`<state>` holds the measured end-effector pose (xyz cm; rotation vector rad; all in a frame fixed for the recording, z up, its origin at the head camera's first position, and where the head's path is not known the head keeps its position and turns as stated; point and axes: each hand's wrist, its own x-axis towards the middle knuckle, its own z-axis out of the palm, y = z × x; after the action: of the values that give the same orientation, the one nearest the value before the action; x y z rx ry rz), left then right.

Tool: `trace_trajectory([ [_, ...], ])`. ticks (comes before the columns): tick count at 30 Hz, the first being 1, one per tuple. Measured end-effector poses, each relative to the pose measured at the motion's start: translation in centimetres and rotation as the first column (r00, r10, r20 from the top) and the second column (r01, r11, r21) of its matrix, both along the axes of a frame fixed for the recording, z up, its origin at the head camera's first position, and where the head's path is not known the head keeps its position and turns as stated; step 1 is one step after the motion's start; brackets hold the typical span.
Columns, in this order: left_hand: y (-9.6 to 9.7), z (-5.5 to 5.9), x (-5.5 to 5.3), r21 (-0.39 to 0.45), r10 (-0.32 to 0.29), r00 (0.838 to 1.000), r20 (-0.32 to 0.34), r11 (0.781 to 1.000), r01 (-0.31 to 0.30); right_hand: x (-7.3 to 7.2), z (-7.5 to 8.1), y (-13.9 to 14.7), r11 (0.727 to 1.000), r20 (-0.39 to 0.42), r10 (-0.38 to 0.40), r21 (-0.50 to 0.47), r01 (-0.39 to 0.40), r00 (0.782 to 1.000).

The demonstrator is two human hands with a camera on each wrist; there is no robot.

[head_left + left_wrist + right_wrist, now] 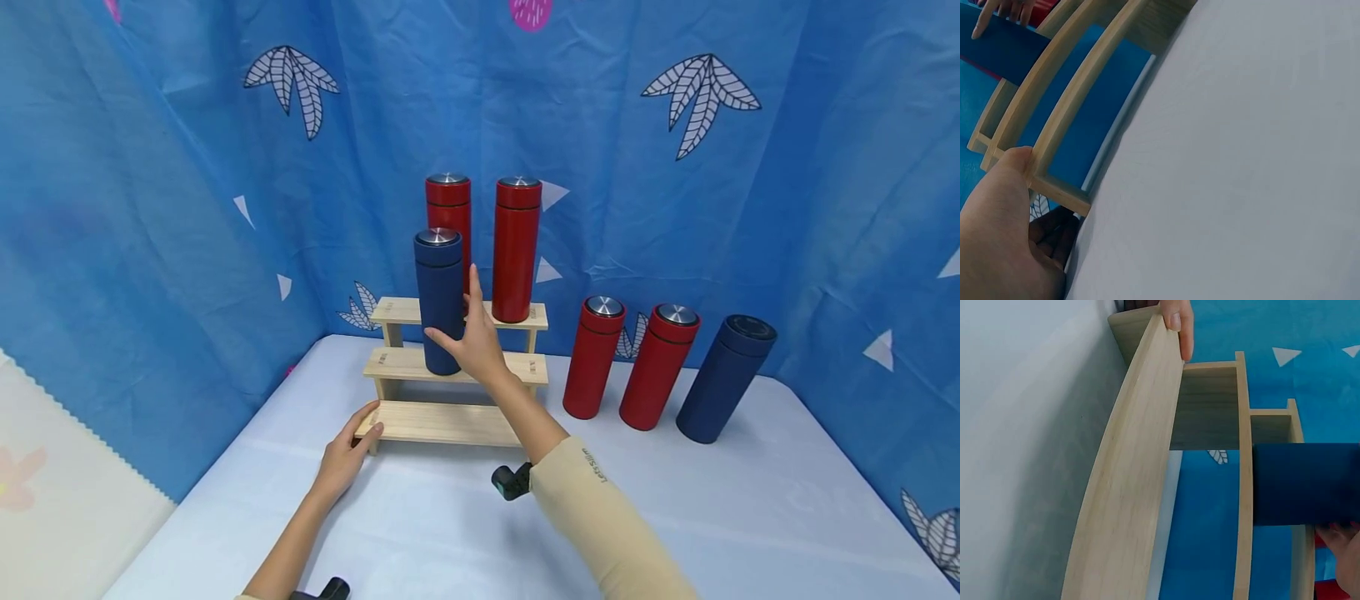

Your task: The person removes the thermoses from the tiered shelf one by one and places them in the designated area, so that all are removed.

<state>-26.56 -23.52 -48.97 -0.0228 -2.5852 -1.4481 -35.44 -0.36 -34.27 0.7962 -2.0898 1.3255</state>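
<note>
A three-tier wooden display stand (450,423) stands on the table. My left hand (347,454) grips the left end of its lowest step, thumb on top and fingers curled below, as the left wrist view shows. On the middle step a dark blue thermos bottle (440,308) stands upright with a silver lid. My right hand (477,337) is at the bottle's right side, its index finger straight up and its thumb overlapping the front. Two red thermos bottles occupy the top step: the left one (448,200) is partly hidden behind the blue bottle, the right one (516,250) fully visible.
To the right of the stand, two more red bottles (594,358) (660,367) and a dark blue bottle (726,379) stand in a row on the white-covered table (750,517). A blue patterned curtain (585,100) hangs close behind and at both sides.
</note>
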Motion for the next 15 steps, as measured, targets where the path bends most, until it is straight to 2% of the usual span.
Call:
trace_trajectory([
  [4,-0.3,0.2,0.1,-0.004,0.01,1.0,-0.004,1.0,-0.01,-0.1,-0.1,-0.5,0.999,0.05,-0.026,0.026,0.025,0.998],
  [8,-0.3,0.3,0.2,0.0,0.008,1.0,-0.006,1.0,-0.008,0.3,-0.1,-0.5,0.999,0.066,-0.048,0.026,0.046,0.997],
  [15,0.0,0.1,0.1,0.003,0.003,1.0,-0.015,1.0,-0.003,2.6,-0.6,0.6,0.998,0.021,-0.069,-0.009,0.069,0.997],
])
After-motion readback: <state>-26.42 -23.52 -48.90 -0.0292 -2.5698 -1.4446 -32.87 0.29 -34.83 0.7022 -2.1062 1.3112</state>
